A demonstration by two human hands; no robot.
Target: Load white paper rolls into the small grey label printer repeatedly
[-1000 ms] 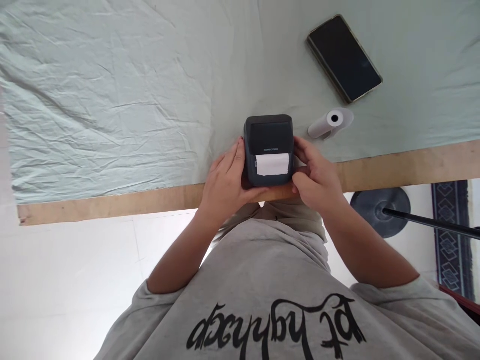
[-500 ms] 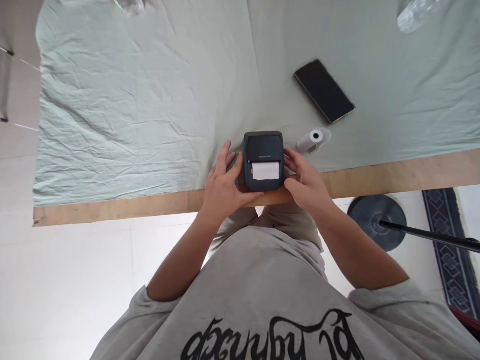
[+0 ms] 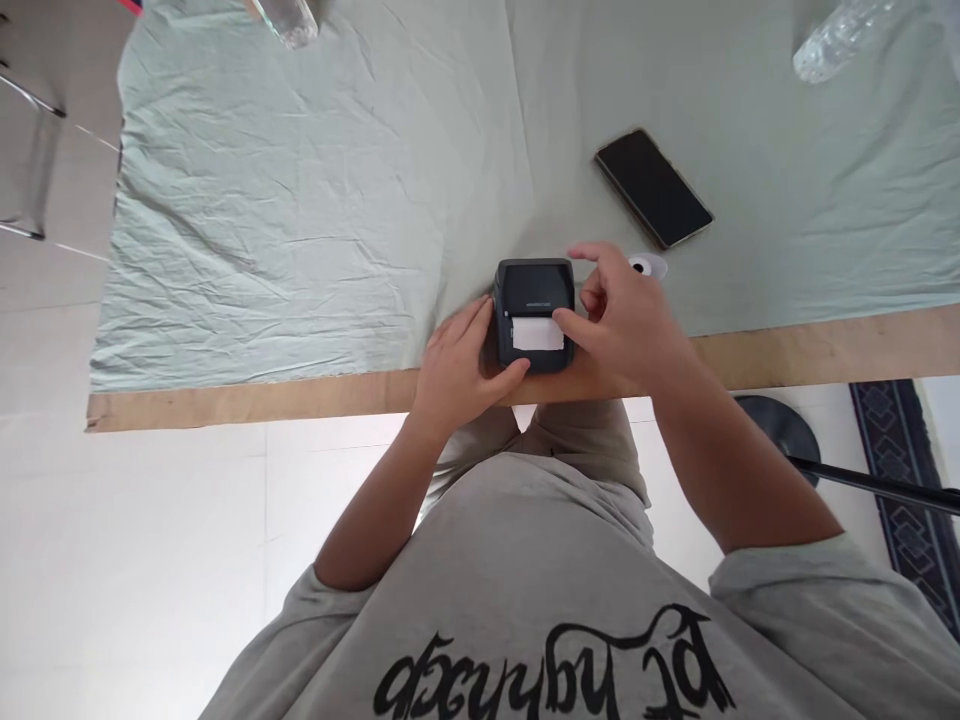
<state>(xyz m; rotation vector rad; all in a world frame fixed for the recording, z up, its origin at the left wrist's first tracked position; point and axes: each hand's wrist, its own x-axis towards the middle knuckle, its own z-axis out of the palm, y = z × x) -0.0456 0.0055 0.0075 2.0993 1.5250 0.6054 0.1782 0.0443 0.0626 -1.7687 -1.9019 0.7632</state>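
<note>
A small dark portable receipt printer [image 3: 537, 287] sits at the table's near edge, with a strip of white paper [image 3: 538, 334] showing at its front slot. My left hand [image 3: 461, 368] braces the printer's left side, fingers along that wall and thumb at its front left corner. Over the right side is my right hand [image 3: 622, 315]. Its thumb touches the top by the right end of the slot, the index finger reaches the far right corner, and the other fingers are curled. A white paper roll [image 3: 651, 264] lies just beyond my right hand, which partly hides it.
A dark smartphone [image 3: 654, 187] lies beyond the roll on the pale green cloth [image 3: 300, 220]. Clear plastic objects stand at the far left [image 3: 291, 22] and far right [image 3: 829, 48]. Bare wood [image 3: 247, 400] lines the near edge. A black stand [image 3: 780, 425] is on the floor at right.
My right hand has moved from the printer's right side up onto its top, covering most of the paper roll. My left hand stays at the left side, its fingers now closer together.
</note>
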